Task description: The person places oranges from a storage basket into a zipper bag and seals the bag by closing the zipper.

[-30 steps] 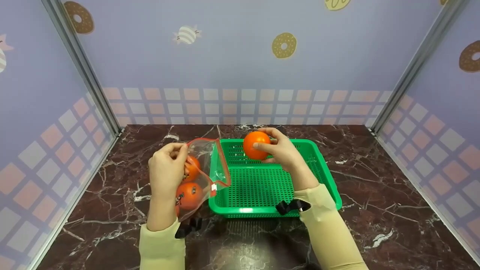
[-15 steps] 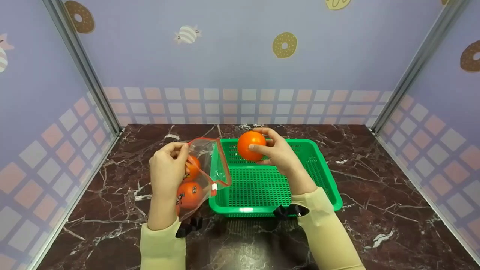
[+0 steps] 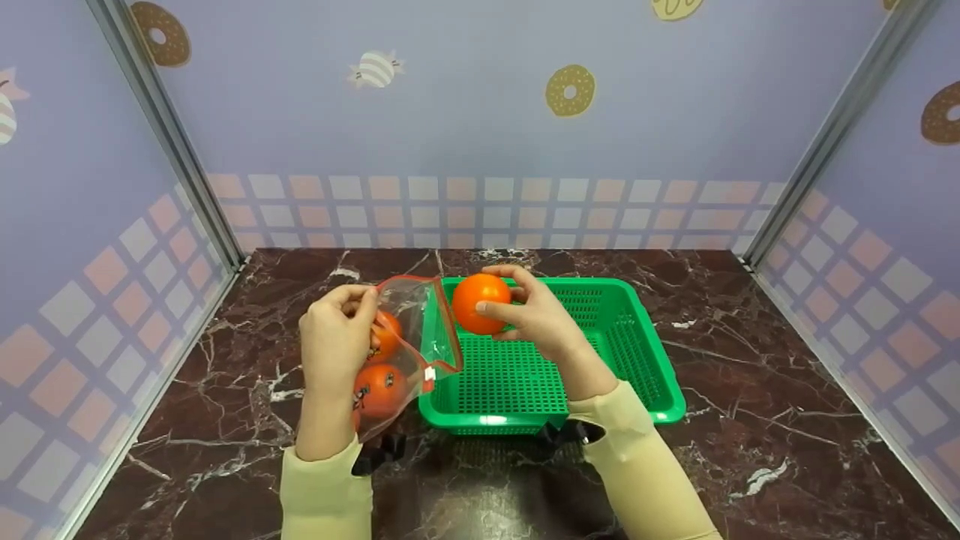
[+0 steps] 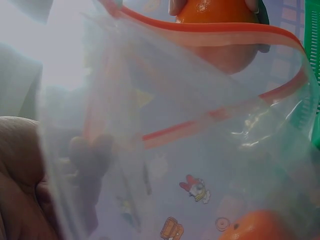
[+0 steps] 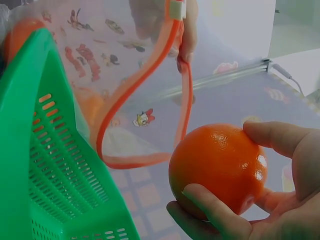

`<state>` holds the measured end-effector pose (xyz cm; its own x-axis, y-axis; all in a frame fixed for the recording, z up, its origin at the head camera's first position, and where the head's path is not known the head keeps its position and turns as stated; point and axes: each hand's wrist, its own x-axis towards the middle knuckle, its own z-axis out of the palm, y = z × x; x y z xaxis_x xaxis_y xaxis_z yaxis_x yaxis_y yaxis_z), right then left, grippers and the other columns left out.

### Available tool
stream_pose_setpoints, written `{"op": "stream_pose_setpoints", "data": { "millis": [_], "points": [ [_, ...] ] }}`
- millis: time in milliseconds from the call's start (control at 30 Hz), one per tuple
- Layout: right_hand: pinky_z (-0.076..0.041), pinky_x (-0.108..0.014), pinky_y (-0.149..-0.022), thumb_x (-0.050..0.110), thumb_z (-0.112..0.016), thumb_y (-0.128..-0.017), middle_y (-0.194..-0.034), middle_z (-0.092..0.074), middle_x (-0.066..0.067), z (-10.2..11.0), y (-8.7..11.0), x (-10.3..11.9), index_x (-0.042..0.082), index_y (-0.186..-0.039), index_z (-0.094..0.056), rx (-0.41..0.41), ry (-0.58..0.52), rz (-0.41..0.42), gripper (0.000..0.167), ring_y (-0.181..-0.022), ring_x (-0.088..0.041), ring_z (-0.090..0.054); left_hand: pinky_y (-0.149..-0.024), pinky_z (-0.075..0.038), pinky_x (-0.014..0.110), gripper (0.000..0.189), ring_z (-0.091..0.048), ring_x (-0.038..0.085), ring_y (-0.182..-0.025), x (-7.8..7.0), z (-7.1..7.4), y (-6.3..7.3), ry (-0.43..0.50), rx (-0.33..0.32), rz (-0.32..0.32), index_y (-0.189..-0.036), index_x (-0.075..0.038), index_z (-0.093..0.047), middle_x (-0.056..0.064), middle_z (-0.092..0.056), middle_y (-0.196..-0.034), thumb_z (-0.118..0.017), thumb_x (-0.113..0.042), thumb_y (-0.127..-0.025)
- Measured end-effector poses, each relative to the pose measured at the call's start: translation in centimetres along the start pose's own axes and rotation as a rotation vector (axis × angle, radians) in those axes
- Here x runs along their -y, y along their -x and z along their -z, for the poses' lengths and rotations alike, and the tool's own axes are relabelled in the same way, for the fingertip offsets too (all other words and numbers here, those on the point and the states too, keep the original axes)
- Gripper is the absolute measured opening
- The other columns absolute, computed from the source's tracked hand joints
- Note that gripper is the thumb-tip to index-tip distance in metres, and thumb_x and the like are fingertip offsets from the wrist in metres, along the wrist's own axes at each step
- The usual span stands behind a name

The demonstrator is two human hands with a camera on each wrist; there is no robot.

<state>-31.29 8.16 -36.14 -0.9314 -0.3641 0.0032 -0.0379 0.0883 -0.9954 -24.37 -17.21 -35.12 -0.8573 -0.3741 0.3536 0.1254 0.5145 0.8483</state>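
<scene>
My right hand (image 3: 536, 319) grips a smooth orange (image 3: 481, 304) between thumb and fingers, over the left part of a green plastic basket (image 3: 630, 360). The fruit is close to the open mouth of a clear zip bag (image 3: 409, 300) with a red zip edge. My left hand (image 3: 337, 337) pinches that edge, keeping the mouth parted toward the basket. Inside the printed bag are oranges (image 3: 379, 390), partly covered by the left hand. In the right wrist view the held orange (image 5: 217, 170) is just outside the red rim; the left wrist view shows it partly through the film.
The basket's slotted wall (image 5: 60, 150) rises beside the bag mouth. Both stand on a dark red marbled tabletop (image 3: 750, 420). Patterned panels (image 3: 480, 135) enclose the back and sides. A white zip slider (image 3: 429, 373) sits at the bag's near corner.
My right hand has carried the orange leftward and slightly down, nearer the bag mouth. The left hand and bag have stayed almost in place.
</scene>
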Motion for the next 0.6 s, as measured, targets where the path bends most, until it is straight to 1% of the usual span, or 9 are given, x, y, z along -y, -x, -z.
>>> {"op": "stream_pose_setpoints", "data": {
  "millis": [67,267,333,500,600],
  "points": [
    [-0.063,-0.051,-0.088,0.014,-0.08,-0.096,-0.14,-0.056,-0.022,-0.3,0.1,0.0,0.018,-0.151,-0.055,0.009,0.001,0.0,0.061,-0.12,-0.04,-0.066,-0.042,-0.044,0.019,0.021,-0.06,0.008,-0.046,0.0,0.0,0.0,0.0,-0.002,-0.002,-0.109,-0.003,-0.08,0.009,-0.076,-0.079,-0.067,-0.019,-0.106],
    [-0.063,-0.052,-0.088,0.015,-0.08,-0.096,-0.14,-0.055,-0.022,-1.3,0.2,0.2,0.018,-0.151,-0.055,0.045,0.001,0.002,0.06,-0.12,-0.039,-0.066,-0.042,-0.044,0.019,0.021,-0.06,0.009,-0.045,0.0,0.0,0.1,0.0,-0.004,0.0,-0.109,-0.003,-0.08,0.008,-0.076,-0.078,-0.067,-0.02,-0.107],
    [-0.064,-0.05,-0.087,0.016,-0.08,-0.096,-0.14,-0.055,-0.022,-1.7,0.2,0.2,0.016,-0.152,-0.055,0.059,0.008,0.008,0.061,-0.12,-0.039,-0.066,-0.041,-0.042,0.019,0.021,-0.06,0.009,-0.045,0.0,0.0,0.1,-0.001,-0.007,-0.01,-0.109,-0.003,-0.08,0.008,-0.075,-0.077,-0.067,-0.019,-0.107],
    [-0.065,-0.046,-0.083,0.018,-0.081,-0.095,-0.139,-0.057,-0.02,-2.6,0.4,0.2,0.018,-0.15,-0.056,0.084,0.03,0.022,0.061,-0.118,-0.038,-0.067,-0.039,-0.04,0.018,0.021,-0.06,0.009,-0.044,0.2,0.0,0.0,-0.003,-0.021,-0.037,-0.108,-0.002,-0.08,0.007,-0.074,-0.073,-0.067,-0.017,-0.106],
    [-0.065,-0.047,-0.083,0.019,-0.081,-0.094,-0.139,-0.058,-0.019,-3.3,0.4,0.2,0.02,-0.148,-0.058,0.101,0.042,0.024,0.059,-0.117,-0.036,-0.067,-0.039,-0.039,0.018,0.02,-0.06,0.01,-0.044,0.1,0.0,0.0,-0.006,-0.023,-0.039,-0.107,-0.002,-0.08,0.007,-0.074,-0.072,-0.067,-0.017,-0.106]
  ]
}}
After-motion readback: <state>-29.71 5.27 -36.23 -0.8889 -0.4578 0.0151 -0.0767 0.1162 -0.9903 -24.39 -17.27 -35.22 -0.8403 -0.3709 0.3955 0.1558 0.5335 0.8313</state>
